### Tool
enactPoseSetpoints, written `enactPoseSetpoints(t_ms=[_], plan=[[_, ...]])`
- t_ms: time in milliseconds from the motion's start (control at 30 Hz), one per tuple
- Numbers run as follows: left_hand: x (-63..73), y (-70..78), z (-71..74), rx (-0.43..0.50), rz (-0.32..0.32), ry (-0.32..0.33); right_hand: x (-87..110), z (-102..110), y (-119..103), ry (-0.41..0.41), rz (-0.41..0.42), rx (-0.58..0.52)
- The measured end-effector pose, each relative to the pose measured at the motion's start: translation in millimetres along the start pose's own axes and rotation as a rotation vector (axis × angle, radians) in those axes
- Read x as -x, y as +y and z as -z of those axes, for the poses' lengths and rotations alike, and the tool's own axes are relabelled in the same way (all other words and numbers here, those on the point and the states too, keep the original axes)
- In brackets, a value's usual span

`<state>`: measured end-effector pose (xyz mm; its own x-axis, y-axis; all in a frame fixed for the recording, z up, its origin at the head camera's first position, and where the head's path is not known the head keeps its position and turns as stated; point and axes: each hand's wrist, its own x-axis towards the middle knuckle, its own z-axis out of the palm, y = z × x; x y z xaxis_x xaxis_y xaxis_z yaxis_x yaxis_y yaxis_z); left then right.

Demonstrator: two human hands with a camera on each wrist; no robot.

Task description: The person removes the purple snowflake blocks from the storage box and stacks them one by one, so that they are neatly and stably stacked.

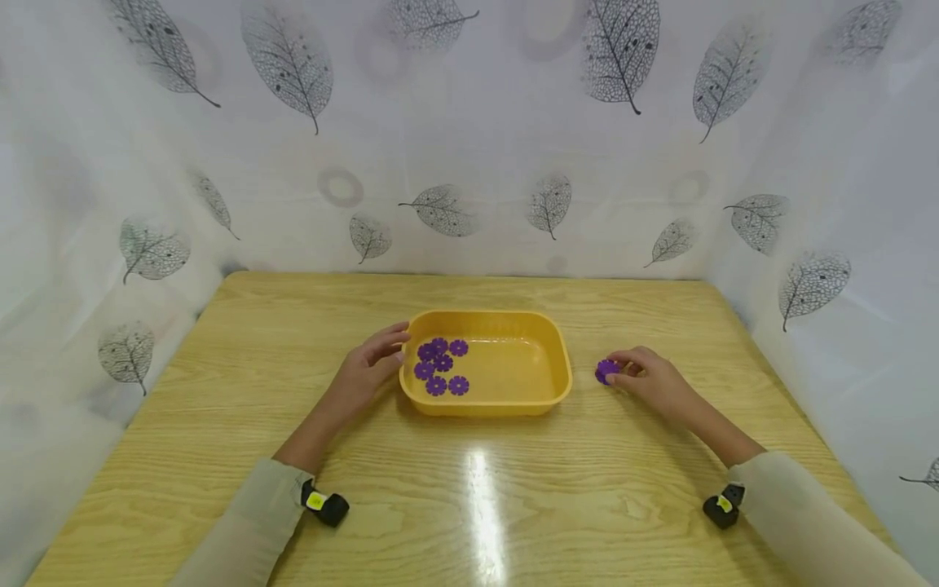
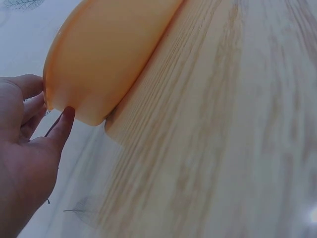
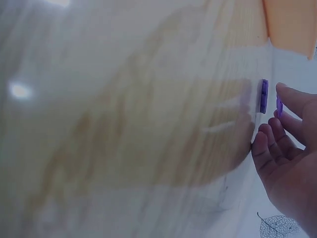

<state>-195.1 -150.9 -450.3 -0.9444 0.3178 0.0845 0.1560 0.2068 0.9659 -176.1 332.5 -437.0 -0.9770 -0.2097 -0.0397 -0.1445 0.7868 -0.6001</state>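
Note:
In the head view, my right hand [image 1: 653, 381] pinches a purple notched disc between thumb and fingertips, right of the yellow basket [image 1: 521, 405]. The right wrist view shows that disc [image 3: 280, 106] edge-on at the fingertips of the right hand [image 3: 292, 153]. Close by, another purple piece [image 3: 263, 96] lies against the tabletop; it may be more than one disc. My left hand [image 1: 367, 367] touches the basket's left end with extended fingers at the rim. In the left wrist view, the thumb of the left hand [image 2: 29, 153] rests against the basket's outer wall [image 2: 109, 59].
Several purple notched discs [image 1: 436, 386] lie in the basket's left part, some overlapping. The wood-grain table [image 1: 411, 505] runs back to a leaf-patterned curtain [image 1: 469, 147], which also hangs along both sides. Each wrist carries a small black camera [image 1: 333, 509].

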Motion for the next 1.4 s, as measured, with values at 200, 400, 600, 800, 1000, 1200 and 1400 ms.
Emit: enactPoseSetpoints(t_ms=[200,400,600,800,1000,1200,1400], plan=[[-0.4,-1.3,0.3,-0.003,0.002,0.001,-1.1,-3.1,6.9,-0.002,0.025,0.018],[-0.6,-2.0,0.7,-0.001,-0.007,0.000,-0.6,-5.9,8.2,0.018,0.050,0.031],[-0.6,-1.6,0.8,0.005,-0.005,-0.002,-1.1,-5.5,8.0,0.012,0.058,0.032],[-1.0,-1.6,0.9,0.011,-0.005,-0.005,-1.8,-6.2,10.0,0.004,0.059,0.040],[-1.4,-0.6,0.5,0.003,0.000,-0.004,-1.1,-6.1,9.2,-0.002,0.055,0.031],[-1.6,-0.7,0.2,0.004,0.005,-0.004,-0.8,-4.9,6.9,-0.002,0.056,0.030],[-1.4,-1.8,0.1,-0.001,0.001,-0.003,-1.3,-5.1,5.8,0.000,0.056,0.036]])
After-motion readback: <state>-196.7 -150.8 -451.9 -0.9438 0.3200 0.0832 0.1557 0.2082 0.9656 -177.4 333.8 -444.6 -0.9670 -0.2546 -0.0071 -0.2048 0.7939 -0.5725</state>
